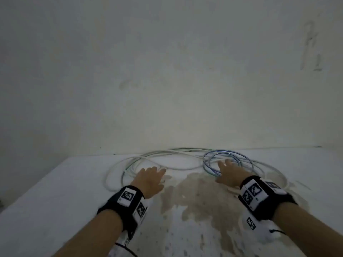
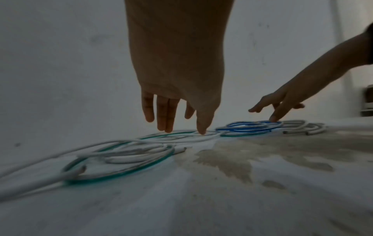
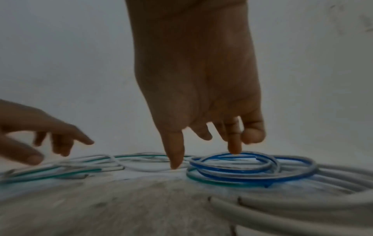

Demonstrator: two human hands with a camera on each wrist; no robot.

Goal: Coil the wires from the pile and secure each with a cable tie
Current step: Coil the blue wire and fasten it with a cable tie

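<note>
Both hands extended, fingers straight and spread, gripping nothing. Left hand [image 1: 148, 179] above the green-striped wire [image 2: 121, 174], its thumb tip at a white wire [image 2: 181, 140]. Right hand [image 1: 230, 175] fingertip touches the blue-striped coil [image 3: 252, 174]. All wires lie loose on the stained worktop [image 1: 194, 210].

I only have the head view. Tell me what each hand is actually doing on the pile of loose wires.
Observer: The right hand has straight fingers; one fingertip touches the top of the blue-striped wire coil.
Operator: Now the left one.
Observer: The left hand is spread too, gripping nothing; its thumb tip comes down to a thin white wire.
Operator: Report any colours I'm missing.
Observer: A green-striped wire loop lies on the stained white table, near the left wrist camera.
</note>
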